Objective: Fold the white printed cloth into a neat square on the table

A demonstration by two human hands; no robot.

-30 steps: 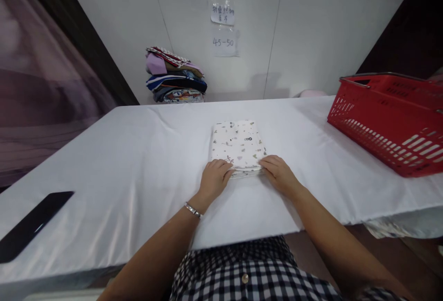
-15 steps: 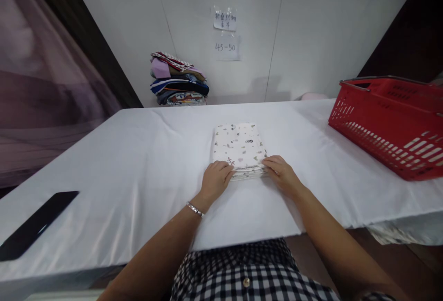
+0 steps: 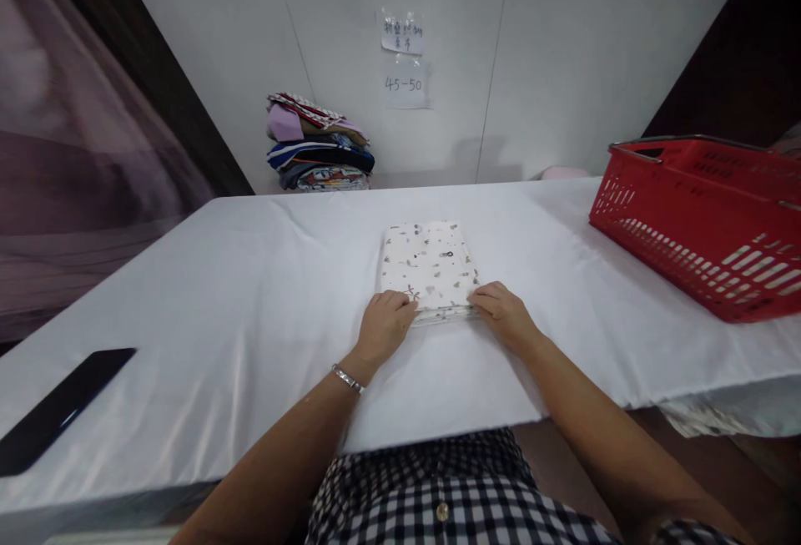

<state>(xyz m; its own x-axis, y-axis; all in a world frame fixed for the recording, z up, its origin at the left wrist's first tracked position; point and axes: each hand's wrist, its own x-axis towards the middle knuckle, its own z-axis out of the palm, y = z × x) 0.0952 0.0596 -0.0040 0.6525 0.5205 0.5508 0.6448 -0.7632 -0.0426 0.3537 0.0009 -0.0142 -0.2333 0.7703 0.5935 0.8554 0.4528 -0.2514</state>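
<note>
A folded white cloth (image 3: 429,265) with small printed plants and figures lies in the middle of the table, its layered edge facing me. My left hand (image 3: 386,324) grips the near left corner, fingers on top and thumb at the front edge. At the near right corner, my right hand (image 3: 504,315) pinches the layers in the same way. The thumbs and fingertips are partly hidden by the fabric. A silver bracelet (image 3: 347,378) is on my left wrist.
The table (image 3: 250,295) has a white cover. On it, a red plastic basket (image 3: 694,228) stands at the right and a flat black object (image 3: 62,407) lies at the left. Behind the far edge rises a stack of folded fabrics (image 3: 319,144). Paper notes (image 3: 405,84) hang on the wall.
The near edge layers of the cloth look flatter and more even than before. Both hands stay at its near corners. The whole view has shifted slightly.
</note>
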